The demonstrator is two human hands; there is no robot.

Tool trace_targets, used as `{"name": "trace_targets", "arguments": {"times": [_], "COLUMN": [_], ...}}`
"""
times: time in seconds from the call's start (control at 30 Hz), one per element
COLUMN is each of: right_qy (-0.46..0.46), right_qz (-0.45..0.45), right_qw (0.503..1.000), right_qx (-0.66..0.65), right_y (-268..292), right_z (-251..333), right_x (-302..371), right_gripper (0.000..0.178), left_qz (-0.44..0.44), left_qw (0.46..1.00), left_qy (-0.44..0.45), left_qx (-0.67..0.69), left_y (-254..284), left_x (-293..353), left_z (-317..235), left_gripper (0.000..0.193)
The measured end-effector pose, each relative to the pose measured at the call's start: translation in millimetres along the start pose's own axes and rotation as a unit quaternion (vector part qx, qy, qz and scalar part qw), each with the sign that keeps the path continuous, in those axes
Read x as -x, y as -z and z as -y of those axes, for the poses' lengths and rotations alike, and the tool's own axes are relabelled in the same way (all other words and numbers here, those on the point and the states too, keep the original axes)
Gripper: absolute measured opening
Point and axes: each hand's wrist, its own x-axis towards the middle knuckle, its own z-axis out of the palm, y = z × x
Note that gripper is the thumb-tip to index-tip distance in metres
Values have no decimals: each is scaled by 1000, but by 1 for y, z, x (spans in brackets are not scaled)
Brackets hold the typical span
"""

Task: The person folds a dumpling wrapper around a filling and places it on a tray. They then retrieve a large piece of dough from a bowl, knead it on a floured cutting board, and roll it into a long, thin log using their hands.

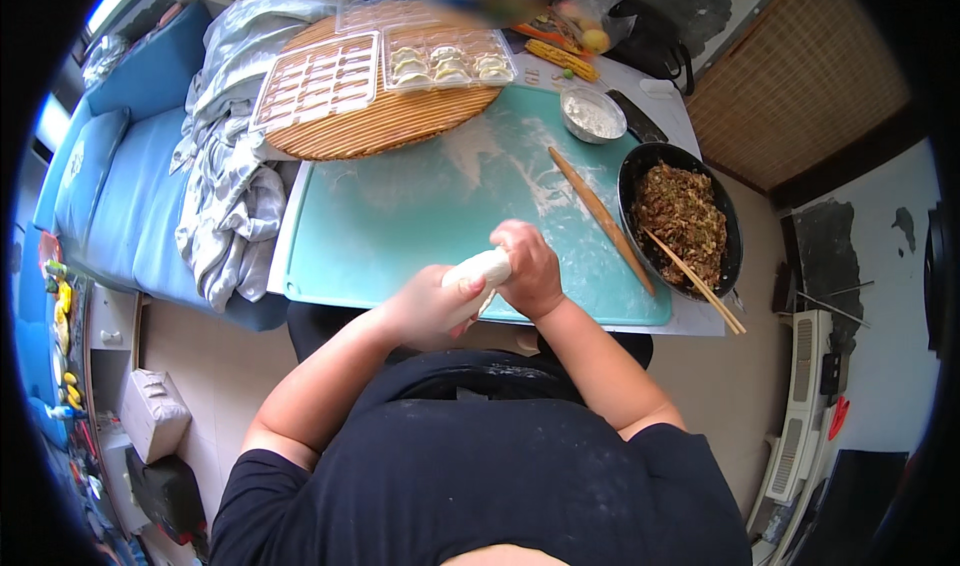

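A thick white roll of dough (pixel 483 268) is held up over the near edge of the turquoise mat (pixel 400 231). My left hand (pixel 425 304) is wrapped around its lower left part, somewhat blurred. Closed on the upper right end is my right hand (pixel 531 269), its fingers curled over the dough. Part of the dough is hidden inside both hands. To the right, a wooden rolling pin (pixel 602 221) lies slantwise on the floured mat, apart from my hands.
Beside the mat's right side stands a black pan of minced filling (pixel 682 216) with chopsticks (pixel 695 281) across it. A bowl of flour (pixel 593 116) is behind. A round woven tray (pixel 390 131) carries clear plastic trays (pixel 318 81), one with several dumplings (pixel 448 66). Corn (pixel 560 61) lies farther back.
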Motion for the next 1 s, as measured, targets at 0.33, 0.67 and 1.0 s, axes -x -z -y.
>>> {"name": "trace_targets", "arguments": {"times": [0.33, 0.67, 1.0], "right_qy": [-377, -333, -363], "right_qz": [112, 43, 134], "right_qw": [853, 887, 895], "right_qx": [-343, -317, -222], "right_y": [5, -9, 10], "right_z": [17, 3, 19], "right_x": [-13, -6, -31], "right_gripper": [11, 30, 18], "left_qz": [7, 66, -11], "left_qw": [980, 944, 993], "left_qy": [-120, -247, -72], "left_qx": [157, 211, 92], "left_y": [-10, -3, -2], "left_x": [4, 3, -7], "left_z": [-6, -9, 20], "left_gripper": [31, 68, 43]}}
